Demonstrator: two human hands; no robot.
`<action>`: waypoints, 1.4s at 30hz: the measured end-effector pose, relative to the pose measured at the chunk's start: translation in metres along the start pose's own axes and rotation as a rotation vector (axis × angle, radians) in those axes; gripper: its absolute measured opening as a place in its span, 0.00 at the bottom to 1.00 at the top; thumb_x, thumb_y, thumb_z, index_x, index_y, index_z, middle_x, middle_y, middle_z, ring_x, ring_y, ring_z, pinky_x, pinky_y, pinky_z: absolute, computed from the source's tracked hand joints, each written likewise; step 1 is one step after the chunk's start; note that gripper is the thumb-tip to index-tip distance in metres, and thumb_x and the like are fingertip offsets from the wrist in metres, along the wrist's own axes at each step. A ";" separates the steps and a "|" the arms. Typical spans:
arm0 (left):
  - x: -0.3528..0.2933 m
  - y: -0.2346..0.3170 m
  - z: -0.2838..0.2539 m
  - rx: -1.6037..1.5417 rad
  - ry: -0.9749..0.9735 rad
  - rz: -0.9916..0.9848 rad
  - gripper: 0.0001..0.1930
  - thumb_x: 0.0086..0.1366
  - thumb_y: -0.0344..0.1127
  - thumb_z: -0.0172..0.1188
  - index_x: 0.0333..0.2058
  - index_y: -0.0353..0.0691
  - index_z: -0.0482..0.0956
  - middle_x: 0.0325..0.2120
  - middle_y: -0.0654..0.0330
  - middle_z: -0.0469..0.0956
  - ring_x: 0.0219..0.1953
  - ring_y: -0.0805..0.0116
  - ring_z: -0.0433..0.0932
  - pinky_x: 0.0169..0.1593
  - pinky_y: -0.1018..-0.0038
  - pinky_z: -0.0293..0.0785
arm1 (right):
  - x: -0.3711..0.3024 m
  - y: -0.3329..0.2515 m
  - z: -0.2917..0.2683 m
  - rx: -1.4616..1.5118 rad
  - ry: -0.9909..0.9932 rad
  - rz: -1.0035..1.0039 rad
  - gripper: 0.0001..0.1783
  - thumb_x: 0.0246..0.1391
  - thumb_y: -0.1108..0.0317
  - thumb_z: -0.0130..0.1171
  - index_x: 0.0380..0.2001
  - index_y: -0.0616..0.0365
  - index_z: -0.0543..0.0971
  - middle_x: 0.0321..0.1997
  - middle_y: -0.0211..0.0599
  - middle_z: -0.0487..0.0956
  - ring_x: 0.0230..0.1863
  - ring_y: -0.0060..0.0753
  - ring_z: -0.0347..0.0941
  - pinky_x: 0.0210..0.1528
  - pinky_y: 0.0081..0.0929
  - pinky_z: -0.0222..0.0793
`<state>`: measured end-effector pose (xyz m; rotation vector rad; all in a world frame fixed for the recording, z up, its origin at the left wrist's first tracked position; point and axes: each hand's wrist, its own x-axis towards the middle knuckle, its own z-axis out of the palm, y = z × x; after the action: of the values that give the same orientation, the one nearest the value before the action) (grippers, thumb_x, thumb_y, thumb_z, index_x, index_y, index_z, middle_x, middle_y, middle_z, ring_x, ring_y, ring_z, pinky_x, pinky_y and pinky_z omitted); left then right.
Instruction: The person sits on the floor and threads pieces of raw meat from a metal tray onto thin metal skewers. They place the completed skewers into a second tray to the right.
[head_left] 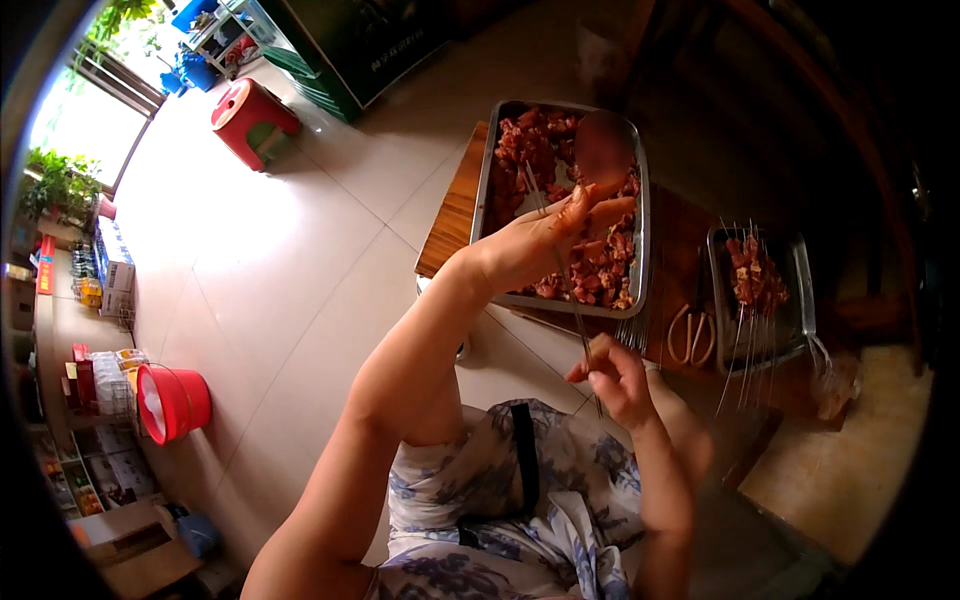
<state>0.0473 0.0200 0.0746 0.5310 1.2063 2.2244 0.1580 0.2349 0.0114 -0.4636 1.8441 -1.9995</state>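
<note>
Long thin metal skewers show around both hands. My right hand (617,382) is closed over my lap, fingers pinched on a metal skewer (577,315) that slants up toward the tray. Over the meat tray (644,255) reaches my left hand (555,225), its fingers stretched to the right and partly apart, close to the meat. The skewer passes behind this hand, and a thin metal length shows above it. Chunks of raw reddish meat (597,272) fill much of the deep metal tray. A blurred round patch hides part of the meat at the far right.
A smaller metal tray (808,290) on the right holds loaded meat skewers (755,275). Scissors (690,335) lie between the trays on the wooden table (455,220). A red stool (250,122) and a red bucket (178,402) stand on the tiled floor. Shelves line the left.
</note>
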 end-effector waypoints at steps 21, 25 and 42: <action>0.003 -0.010 0.002 0.130 -0.032 -0.035 0.39 0.66 0.64 0.38 0.68 0.51 0.38 0.64 0.57 0.56 0.66 0.60 0.53 0.64 0.63 0.57 | 0.017 -0.019 0.016 0.514 0.178 0.163 0.04 0.62 0.69 0.45 0.38 0.56 0.67 0.33 0.34 0.71 0.18 0.23 0.67 0.17 0.18 0.60; 0.005 -0.013 -0.014 0.063 0.124 -0.018 0.42 0.64 0.67 0.37 0.68 0.52 0.33 0.63 0.55 0.58 0.58 0.60 0.63 0.53 0.68 0.66 | 0.028 -0.008 0.010 -0.293 0.497 -0.204 0.04 0.64 0.73 0.43 0.40 0.59 0.67 0.36 0.38 0.73 0.30 0.26 0.71 0.32 0.21 0.68; 0.009 -0.040 0.022 -0.407 0.210 -0.243 0.35 0.64 0.69 0.33 0.64 0.58 0.51 0.59 0.67 0.62 0.52 0.66 0.63 0.53 0.60 0.60 | 0.029 -0.033 0.038 0.218 0.736 -0.114 0.24 0.65 0.59 0.42 0.63 0.49 0.62 0.19 0.15 0.53 0.17 0.10 0.45 0.18 0.10 0.42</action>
<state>0.0636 0.0576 0.0531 -0.0113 0.8239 2.2647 0.1489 0.1897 0.0467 0.2863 1.9591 -2.6467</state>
